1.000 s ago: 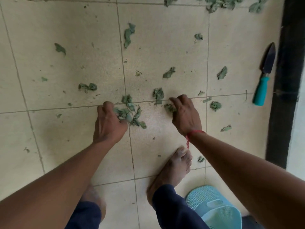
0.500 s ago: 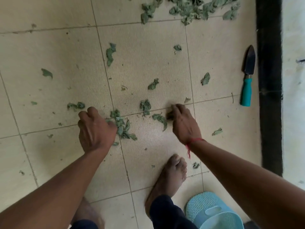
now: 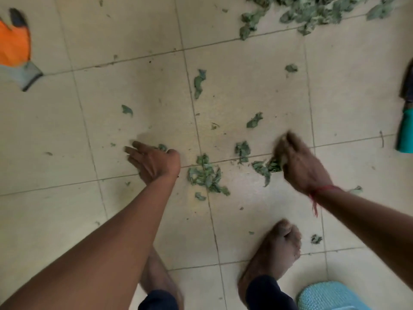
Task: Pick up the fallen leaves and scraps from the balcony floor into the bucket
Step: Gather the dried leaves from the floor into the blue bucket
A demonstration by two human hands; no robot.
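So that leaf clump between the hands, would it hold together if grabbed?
Probably falls apart: the clump is loose separate leaves, curled and crumpled, not joined. They look thin and dry, so likely very light and crumbly. Small bits around it suggest pieces would get left behind.

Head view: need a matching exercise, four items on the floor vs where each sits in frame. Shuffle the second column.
Things:
1. glove
2. trowel
3. bucket
4. largest leaf pile

Places in the frame:
a. bottom right corner, partly cut off
b. top left, at the left edge
c. along the top, right of centre
d. right edge, around mid-height

Pairs: 1-b, 2-d, 3-a, 4-c
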